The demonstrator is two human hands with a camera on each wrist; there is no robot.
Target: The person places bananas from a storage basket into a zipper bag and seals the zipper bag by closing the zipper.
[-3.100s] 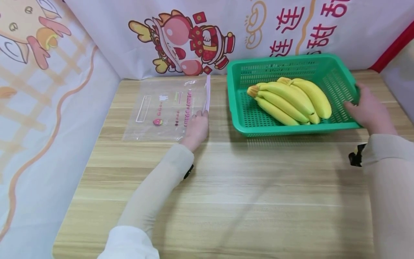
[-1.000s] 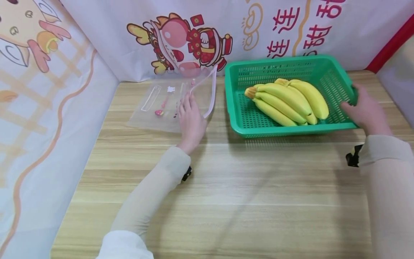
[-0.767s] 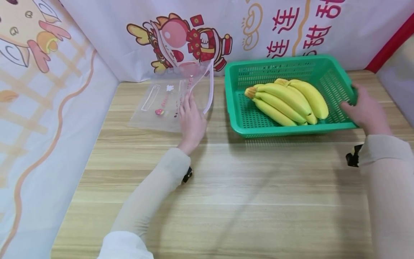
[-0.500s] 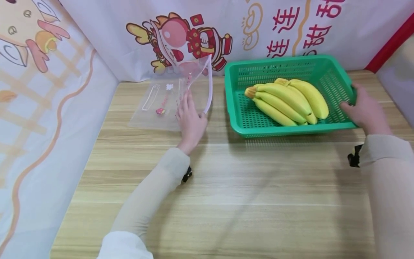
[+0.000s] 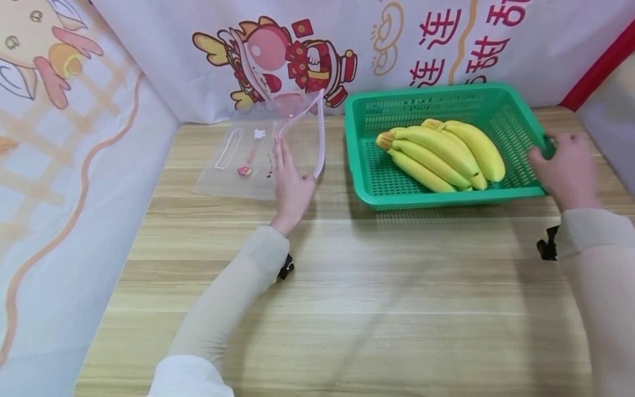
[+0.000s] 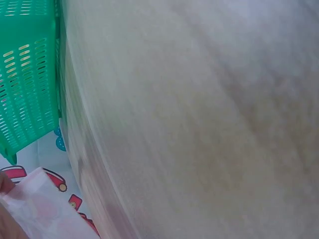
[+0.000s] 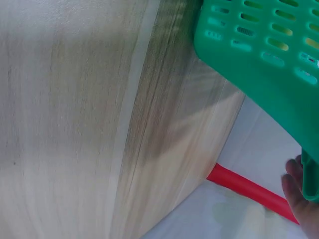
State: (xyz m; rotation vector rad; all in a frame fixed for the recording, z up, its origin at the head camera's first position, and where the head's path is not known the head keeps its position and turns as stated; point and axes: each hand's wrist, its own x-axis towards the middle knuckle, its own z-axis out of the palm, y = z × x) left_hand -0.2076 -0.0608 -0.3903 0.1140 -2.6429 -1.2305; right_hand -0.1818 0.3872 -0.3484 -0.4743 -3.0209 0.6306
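A transparent zip bag (image 5: 248, 160) with strawberry print lies at the back left, its pink-edged mouth gaping. My left hand (image 5: 291, 187) is at that mouth, its fingers straight against the upper film and the thumb by the pink edge. In the left wrist view, only a corner of the bag (image 6: 45, 211) and part of the hand show. To the right sits a green basket (image 5: 446, 199) with a bunch of yellow bananas (image 5: 436, 154) inside. My right hand (image 5: 568, 168) holds the basket's right rim, thumb on the inner side, fingers outside. The right wrist view shows those fingers (image 7: 293, 191) beside the rim.
A wooden table (image 5: 347, 309) runs under everything. White printed cloth (image 5: 163, 49) hangs behind and along the left side. A red strip (image 5: 602, 71) stands at the back right corner.
The bag's mouth has risen from lying flat to gaping, and the left hand has moved from its edge onto the film, fingers straightening. The right hand's fingers have loosened slightly at the rim.
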